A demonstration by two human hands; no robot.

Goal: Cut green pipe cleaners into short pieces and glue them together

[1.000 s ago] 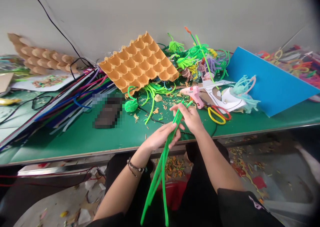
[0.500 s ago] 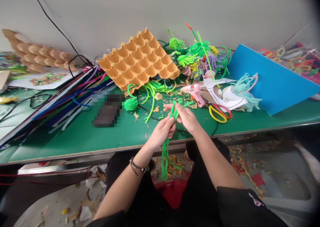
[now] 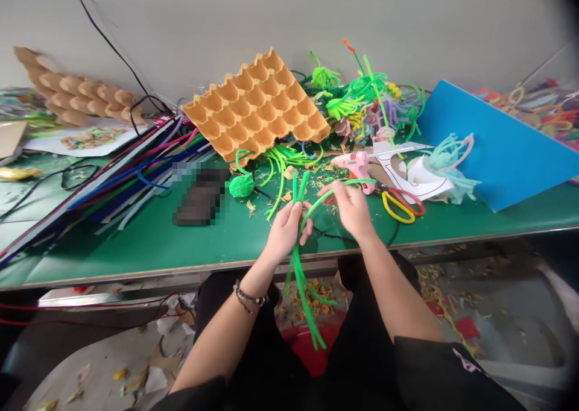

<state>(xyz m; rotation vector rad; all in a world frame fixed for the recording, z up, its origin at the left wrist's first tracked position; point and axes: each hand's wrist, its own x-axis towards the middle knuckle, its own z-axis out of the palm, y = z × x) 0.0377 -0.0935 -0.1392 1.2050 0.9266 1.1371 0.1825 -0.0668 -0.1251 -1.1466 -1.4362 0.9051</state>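
Note:
My left hand [image 3: 284, 230] is closed around a bundle of bright green pipe cleaners [image 3: 302, 278]; their upper ends stick up above my fist and the long ends hang below the table edge. My right hand [image 3: 350, 206] pinches one green strand and bends it away to the right, above the green table [image 3: 136, 248]. A pink glue gun [image 3: 355, 164] and yellow-and-red scissors [image 3: 398, 203] lie just beyond my right hand.
An orange egg tray [image 3: 257, 112] leans at the back, with a heap of coloured pipe cleaners [image 3: 366, 100] beside it. A blue sheet [image 3: 488, 140] lies right, long coloured strips [image 3: 117, 182] left, a green ball [image 3: 241, 185] centre. Scraps litter the floor.
My left hand has tightened on the bundle and lifted it more upright. My right hand has moved right, pulling one strand out into an arc. The hanging ends have swung.

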